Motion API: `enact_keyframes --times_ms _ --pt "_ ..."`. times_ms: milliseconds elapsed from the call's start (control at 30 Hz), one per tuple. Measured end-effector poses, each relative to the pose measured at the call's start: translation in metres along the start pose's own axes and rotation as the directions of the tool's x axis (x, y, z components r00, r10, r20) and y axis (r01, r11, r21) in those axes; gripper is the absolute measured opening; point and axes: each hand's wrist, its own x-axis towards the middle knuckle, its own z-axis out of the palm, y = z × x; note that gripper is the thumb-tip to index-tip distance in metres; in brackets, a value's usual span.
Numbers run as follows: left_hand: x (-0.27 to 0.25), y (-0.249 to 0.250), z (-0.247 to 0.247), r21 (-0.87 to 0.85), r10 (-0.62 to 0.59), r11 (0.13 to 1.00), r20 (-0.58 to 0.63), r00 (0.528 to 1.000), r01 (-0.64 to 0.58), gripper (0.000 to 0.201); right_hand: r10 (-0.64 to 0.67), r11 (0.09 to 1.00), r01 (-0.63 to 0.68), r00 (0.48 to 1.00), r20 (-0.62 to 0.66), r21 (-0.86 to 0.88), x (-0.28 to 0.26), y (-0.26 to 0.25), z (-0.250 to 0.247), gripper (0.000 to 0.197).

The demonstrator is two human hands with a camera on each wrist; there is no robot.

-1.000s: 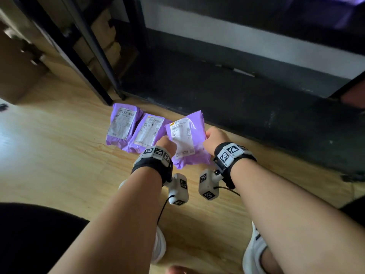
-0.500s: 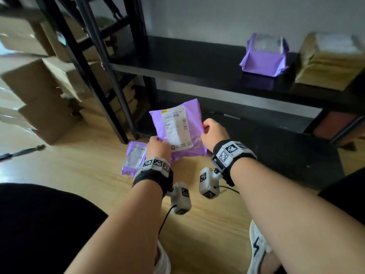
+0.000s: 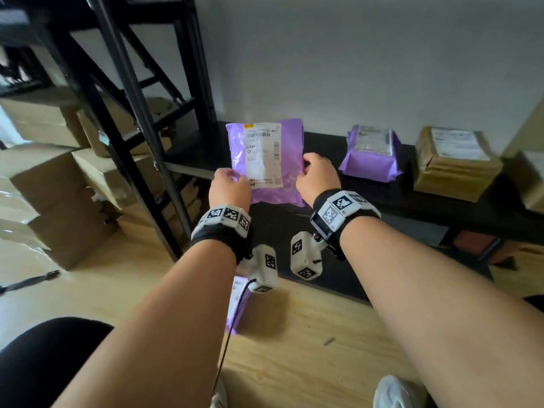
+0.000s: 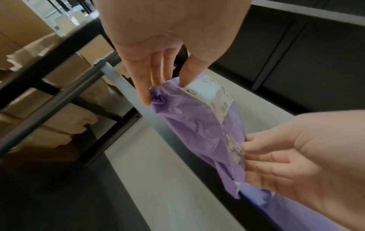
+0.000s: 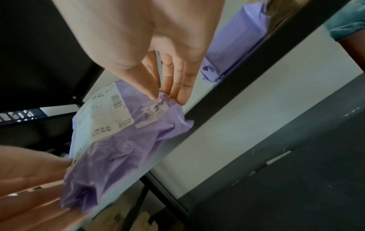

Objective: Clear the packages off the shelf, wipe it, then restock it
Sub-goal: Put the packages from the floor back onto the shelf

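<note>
You hold the purple package (image 3: 266, 160) upright at the front edge of the black shelf (image 3: 194, 151), your left hand (image 3: 229, 187) and right hand (image 3: 318, 179) each pinching a lower corner between thumb and fingers. Another purple package (image 3: 371, 156) and a brown parcel (image 3: 453, 163) sit on the shelf to the right.

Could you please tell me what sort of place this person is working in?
Probably a parcel storeroom or small warehouse: black metal racking, stacked cardboard boxes on a wooden floor, and labelled parcels on the shelf, with another purple parcel held in both hands.
</note>
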Motion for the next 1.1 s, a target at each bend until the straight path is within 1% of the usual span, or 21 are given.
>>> enact_keyframes --times_ms 67,133,267,367,433,533,600,633,667,700,733,767,800,833,867,933,1000,1100 --pt "0.012 0.019 0.007 0.036 0.038 0.999 0.013 0.999 -0.038 0.029 0.031 0.999 -0.031 0.999 -0.018 0.032 0.015 -0.001 -0.007 0.054" --pt "0.022 0.036 0.017 0.071 0.072 0.995 0.049 0.996 -0.076 0.03 0.056 0.998 -0.055 0.998 -0.027 0.034 0.03 0.003 -0.015 0.056" --pt "0.043 0.057 0.044 0.085 0.088 0.991 0.172 0.981 -0.104 0.032 0.063 0.996 -0.063 0.998 -0.001 -0.059 0.059 0.013 -0.025 0.049" --pt "0.055 0.065 0.063 0.069 0.087 0.992 0.213 0.973 -0.104 0.034 0.089 0.989 -0.086 0.996 0.021 -0.116 0.076 0.016 -0.028 0.046" --pt "0.061 0.067 0.072 0.052 0.078 0.994 0.236 0.969 -0.092 0.033 0.106 0.985 -0.1 0.994 0.036 -0.142 0.084 0.018 -0.027 0.044" --pt "0.065 0.07 0.081 0.037 0.029 0.998 0.275 0.961 -0.041 0.034 0.135 0.974 -0.121 0.989 0.064 -0.192 0.092 0.02 -0.021 0.039" --pt "0.067 0.068 0.084 -0.011 -0.015 1.0 0.272 0.962 0.019 0.035 0.154 0.97 -0.133 0.984 0.089 -0.205 0.093 0.021 -0.016 0.036" --pt "0.063 0.069 0.084 -0.034 -0.012 0.999 0.268 0.963 0.022 0.034 0.161 0.969 -0.138 0.982 0.102 -0.206 0.092 0.022 -0.013 0.035" --pt "0.058 0.069 0.081 0.013 0.026 0.999 0.272 0.962 -0.03 0.035 0.169 0.968 -0.143 0.979 0.113 -0.205 0.091 0.024 -0.011 0.035" --pt "0.055 0.063 0.081 0.169 0.101 0.974 0.283 0.954 -0.153 0.035 0.173 0.969 -0.148 0.978 0.116 -0.196 0.089 0.025 -0.009 0.036" --pt "0.054 0.061 0.079 0.179 0.111 0.97 0.273 0.956 -0.163 0.035 0.175 0.972 -0.154 0.979 0.109 -0.176 0.087 0.026 -0.008 0.039" --pt "0.056 0.062 0.076 0.052 0.043 0.997 0.262 0.964 -0.059 0.036 0.173 0.976 -0.158 0.98 0.094 -0.15 0.084 0.026 -0.007 0.042" --pt "0.058 0.059 0.07 -0.058 0.013 0.998 0.242 0.97 0.001 0.037 0.163 0.98 -0.153 0.984 0.069 -0.124 0.081 0.026 -0.006 0.045" --pt "0.06 0.052 0.064 -0.062 -0.009 0.998 0.169 0.986 0.02 0.038 0.145 0.985 -0.14 0.989 0.038 -0.103 0.078 0.026 -0.005 0.047" --pt "0.061 0.048 0.058 -0.001 -0.013 1.0 0.138 0.99 0.013 0.039 0.121 0.988 -0.12 0.993 0.006 -0.094 0.075 0.024 -0.004 0.047" --pt "0.059 0.039 0.044 0.083 -0.033 0.996 0.118 0.993 0.023 0.04 0.053 0.993 -0.058 0.997 -0.056 -0.103 0.069 0.019 -0.001 0.043" --pt "0.056 0.027 0.029 0.104 -0.006 0.995 0.051 0.999 0.001 0.038 -0.007 0.995 -0.003 0.995 -0.099 -0.102 0.061 0.011 0.004 0.038" --pt "0.048 0.006 0.008 0.161 0.022 0.987 -0.021 1.0 -0.018 0.037 -0.071 0.996 0.064 0.99 -0.119 -0.062 0.046 -0.002 0.016 0.031"
